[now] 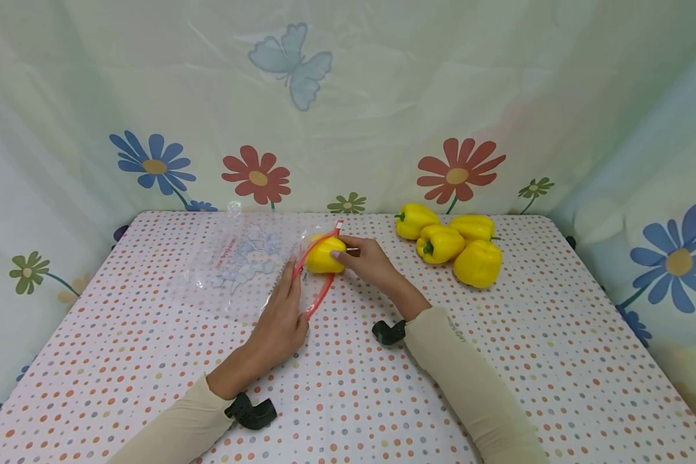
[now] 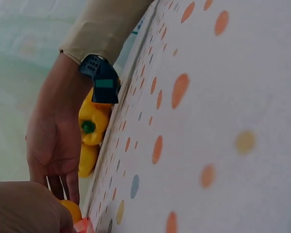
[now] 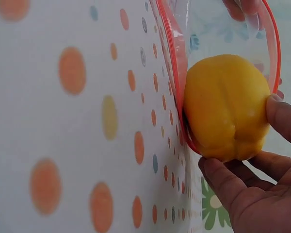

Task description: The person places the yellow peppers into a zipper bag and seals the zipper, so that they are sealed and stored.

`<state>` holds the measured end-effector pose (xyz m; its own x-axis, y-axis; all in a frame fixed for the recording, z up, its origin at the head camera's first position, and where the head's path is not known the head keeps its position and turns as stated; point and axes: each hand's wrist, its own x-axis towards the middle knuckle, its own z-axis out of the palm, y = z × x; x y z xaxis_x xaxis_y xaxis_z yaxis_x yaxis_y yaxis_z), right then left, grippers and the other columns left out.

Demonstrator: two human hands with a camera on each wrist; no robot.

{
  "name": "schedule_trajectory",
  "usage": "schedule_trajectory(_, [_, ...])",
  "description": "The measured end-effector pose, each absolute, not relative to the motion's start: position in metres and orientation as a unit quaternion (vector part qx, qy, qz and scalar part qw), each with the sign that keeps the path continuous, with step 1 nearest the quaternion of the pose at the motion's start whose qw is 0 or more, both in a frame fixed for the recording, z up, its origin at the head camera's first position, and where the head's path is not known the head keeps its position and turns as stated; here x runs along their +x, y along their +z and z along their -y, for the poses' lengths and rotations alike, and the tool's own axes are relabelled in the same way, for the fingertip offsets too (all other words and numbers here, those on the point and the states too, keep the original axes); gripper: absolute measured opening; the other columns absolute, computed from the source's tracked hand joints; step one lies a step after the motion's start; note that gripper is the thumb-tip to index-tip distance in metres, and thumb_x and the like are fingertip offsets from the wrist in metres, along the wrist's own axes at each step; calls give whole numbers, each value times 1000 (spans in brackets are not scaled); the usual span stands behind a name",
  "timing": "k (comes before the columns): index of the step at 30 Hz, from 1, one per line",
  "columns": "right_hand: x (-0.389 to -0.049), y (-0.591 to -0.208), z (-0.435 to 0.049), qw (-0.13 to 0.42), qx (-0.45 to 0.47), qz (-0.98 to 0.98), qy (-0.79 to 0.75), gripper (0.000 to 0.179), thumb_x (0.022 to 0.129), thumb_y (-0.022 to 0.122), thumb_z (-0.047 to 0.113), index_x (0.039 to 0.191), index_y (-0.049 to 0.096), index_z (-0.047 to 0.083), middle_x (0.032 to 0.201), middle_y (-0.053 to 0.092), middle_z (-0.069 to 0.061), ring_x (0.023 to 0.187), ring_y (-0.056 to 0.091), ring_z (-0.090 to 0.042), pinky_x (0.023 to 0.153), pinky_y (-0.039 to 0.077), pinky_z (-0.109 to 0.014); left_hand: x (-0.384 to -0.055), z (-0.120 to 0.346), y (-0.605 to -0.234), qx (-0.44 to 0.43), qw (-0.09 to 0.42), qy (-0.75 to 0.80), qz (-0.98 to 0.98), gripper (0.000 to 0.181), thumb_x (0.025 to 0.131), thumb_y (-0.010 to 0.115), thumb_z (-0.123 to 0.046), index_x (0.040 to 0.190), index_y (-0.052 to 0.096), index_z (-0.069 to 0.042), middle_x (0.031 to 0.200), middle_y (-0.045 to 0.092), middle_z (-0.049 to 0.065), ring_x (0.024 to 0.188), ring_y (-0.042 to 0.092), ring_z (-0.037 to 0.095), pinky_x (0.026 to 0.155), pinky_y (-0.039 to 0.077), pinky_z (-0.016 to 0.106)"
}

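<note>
A yellow bell pepper [image 1: 323,255] sits in the mouth of a clear zip bag [image 1: 240,258] with a red-edged opening. My right hand [image 1: 371,261] grips the pepper, thumb on one side and fingers on the other. In the right wrist view, the pepper [image 3: 225,107] lies between the two red edges of the bag [image 3: 278,43], which are spread apart. My left hand [image 1: 278,316] holds the bag at its opening, fingers by the upper red edge. The fingertips of that left hand [image 3: 240,7] show at the top of the right wrist view.
Several yellow bell peppers [image 1: 478,264] lie in a group at the back right of the dotted table [image 1: 348,386]. Blue print and red lettering mark the flat part of the bag to the left. A flowered curtain [image 1: 348,129] hangs behind the table.
</note>
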<state>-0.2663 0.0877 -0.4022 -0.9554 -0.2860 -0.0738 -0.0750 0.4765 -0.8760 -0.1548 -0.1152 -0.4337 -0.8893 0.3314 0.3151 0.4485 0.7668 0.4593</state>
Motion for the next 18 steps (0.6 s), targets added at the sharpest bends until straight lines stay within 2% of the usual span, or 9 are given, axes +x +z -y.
schedule_trajectory(6, [-269, -404, -78, 86, -86, -861, -494, 55, 95, 64, 30, 143, 49, 9, 130, 59, -9, 111, 56, -22, 90, 49, -32, -156, 116, -434, -218, 113, -278, 929, 88, 86, 62, 2, 153, 5, 4, 162, -11, 8, 147, 2, 20, 113, 19, 45])
schedule_trajectory(11, [-269, -403, -75, 73, -81, -864, -491, 55, 93, 66, 32, 141, 53, 11, 129, 58, -9, 112, 56, -23, 89, 50, -33, -156, 116, -434, -221, 114, -279, 928, 87, 86, 62, 2, 152, 6, 5, 162, -11, 7, 147, 2, 19, 113, 20, 46])
schedule_trajectory(18, [-270, -406, -76, 78, -66, -854, -510, 56, 91, 68, 36, 141, 54, 16, 101, 57, -9, 84, 52, -22, 68, 46, -28, -155, 116, -434, -219, 114, -276, 929, 84, 86, 62, 2, 152, 10, 7, 162, -11, 7, 147, 3, 20, 113, 20, 45])
